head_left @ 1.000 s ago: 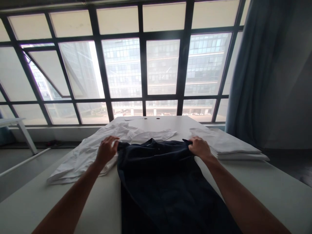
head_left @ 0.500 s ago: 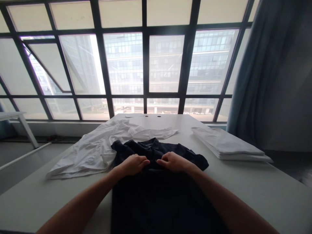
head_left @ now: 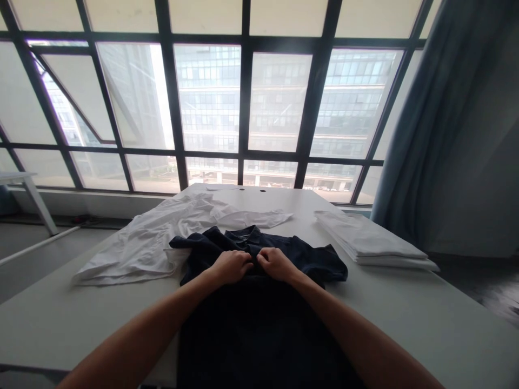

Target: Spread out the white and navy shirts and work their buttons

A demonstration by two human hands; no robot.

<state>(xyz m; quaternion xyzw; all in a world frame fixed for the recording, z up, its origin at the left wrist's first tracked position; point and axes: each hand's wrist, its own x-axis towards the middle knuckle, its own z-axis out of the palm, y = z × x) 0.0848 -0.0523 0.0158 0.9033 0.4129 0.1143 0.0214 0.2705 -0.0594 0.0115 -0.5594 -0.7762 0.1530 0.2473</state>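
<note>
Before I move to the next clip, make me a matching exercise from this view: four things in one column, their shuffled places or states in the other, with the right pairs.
Things
1. Dark collared garment
2. Folded stack
3. Loose white cloth
4. Curtain

Places or states
A. Rumpled, mostly toward the left side of the table
B. Grey-blue, hanging at the right of the windows
C. Gripped by the left hand and right hand
D. White, flat and layered, to the right of both hands

Right pairs: 1-C, 2-D, 3-A, 4-B
</note>
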